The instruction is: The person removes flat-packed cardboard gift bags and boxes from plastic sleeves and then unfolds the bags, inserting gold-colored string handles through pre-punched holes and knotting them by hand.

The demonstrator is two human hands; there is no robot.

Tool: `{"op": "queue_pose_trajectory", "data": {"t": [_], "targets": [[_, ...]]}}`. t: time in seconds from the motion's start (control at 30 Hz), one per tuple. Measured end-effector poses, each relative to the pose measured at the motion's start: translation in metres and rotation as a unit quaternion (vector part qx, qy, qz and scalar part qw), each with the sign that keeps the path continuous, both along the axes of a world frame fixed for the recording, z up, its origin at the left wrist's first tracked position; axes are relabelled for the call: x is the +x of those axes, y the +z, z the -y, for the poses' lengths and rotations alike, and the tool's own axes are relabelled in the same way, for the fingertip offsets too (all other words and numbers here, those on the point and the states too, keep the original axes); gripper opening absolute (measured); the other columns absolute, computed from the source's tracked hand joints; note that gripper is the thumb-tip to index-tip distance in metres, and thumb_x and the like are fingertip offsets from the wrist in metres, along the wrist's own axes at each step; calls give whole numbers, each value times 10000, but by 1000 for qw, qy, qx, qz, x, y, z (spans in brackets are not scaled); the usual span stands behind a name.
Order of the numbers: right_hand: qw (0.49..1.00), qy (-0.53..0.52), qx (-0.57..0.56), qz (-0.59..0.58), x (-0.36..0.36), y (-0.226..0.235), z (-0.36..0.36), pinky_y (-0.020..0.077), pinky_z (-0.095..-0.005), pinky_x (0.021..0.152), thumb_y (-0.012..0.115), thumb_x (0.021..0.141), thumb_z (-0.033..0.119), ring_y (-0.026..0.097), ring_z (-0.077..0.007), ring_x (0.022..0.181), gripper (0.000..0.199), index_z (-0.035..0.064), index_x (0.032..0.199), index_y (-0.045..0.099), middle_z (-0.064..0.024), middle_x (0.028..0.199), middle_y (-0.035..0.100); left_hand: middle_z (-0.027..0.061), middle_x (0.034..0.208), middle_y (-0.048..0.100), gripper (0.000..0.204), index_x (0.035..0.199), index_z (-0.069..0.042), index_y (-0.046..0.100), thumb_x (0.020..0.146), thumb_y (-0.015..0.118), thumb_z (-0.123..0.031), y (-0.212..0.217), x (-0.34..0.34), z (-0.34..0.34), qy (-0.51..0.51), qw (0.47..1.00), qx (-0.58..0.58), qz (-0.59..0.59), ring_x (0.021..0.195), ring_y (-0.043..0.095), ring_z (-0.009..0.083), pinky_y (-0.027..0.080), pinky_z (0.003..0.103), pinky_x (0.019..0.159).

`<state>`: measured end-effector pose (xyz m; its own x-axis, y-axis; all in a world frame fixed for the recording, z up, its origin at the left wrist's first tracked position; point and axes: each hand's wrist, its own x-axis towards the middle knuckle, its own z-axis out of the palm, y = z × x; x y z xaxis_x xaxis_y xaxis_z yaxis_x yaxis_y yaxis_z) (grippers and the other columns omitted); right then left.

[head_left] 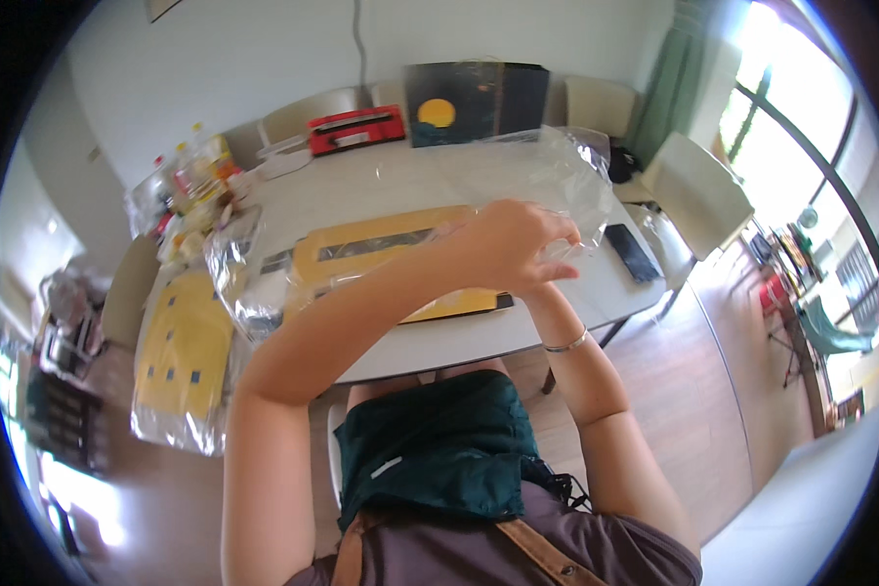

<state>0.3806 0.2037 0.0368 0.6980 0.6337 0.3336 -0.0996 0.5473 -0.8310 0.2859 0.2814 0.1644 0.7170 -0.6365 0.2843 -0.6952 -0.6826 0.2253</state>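
My left hand [518, 242] reaches across to the right over the table, above my right wrist. Its thumb and fingers are spread apart, and I see nothing held between them. My right hand lies mostly hidden behind the left; only the wrist and the forearm [596, 376], with a silver bangle [566, 344], show clearly. Beneath my hands, a yellow panel [347, 239] with a dark strip lies on the white table [361, 188], partly covered by clear plastic film [234, 256]. More clear plastic wrap [584, 181] is bunched just beyond my left hand.
A dark phone [633, 254] lies at the right edge. A plastic-wrapped yellow panel with blue squares [181, 342] overhangs the left end, near bottles [197, 174]. At the back stand a red box [356, 130] and a large dark box [503, 103]. Chairs [698, 190] surround the table.
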Motion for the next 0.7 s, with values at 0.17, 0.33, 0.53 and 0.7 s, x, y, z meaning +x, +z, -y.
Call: {"op": "queue_pose_trajectory", "data": {"t": [0.17,0.33,0.53,0.7], "targets": [[986,-110,114,-48,92,-27,90,513,-395,902,559,954,217,643,-252,1000,382,70,1296,469,-163,1137,618,157,1506,302,798,1471,-235,304,787,703,-330,-34,32,12,51,953,92,284,1366,321,313,210,521,1110],[937,-222,246,-108,157,-32,168,480,-445,1000,537,958,120,611,-302,1074,332,36,1274,483,-164,1153,612,167,1569,98,876,1513,-232,198,794,696,-283,-102,121,-19,331,861,237,305,1442,157,327,106,609,1117],[861,-340,356,-130,260,-44,315,415,-498,1063,544,898,11,520,-413,1194,347,-70,1217,432,-317,1229,517,183,1567,77,838,1495,-148,253,823,643,-464,-120,149,-30,252,958,123,63,1456,80,344,14,699,1074],[801,-391,397,-220,329,-115,422,360,-566,1073,491,926,112,440,-484,1253,313,-34,1186,398,-396,1325,393,251,1540,119,994,1473,-44,268,786,514,-718,-147,81,-41,153,978,130,-57,1439,48,418,11,730,1039]]}}
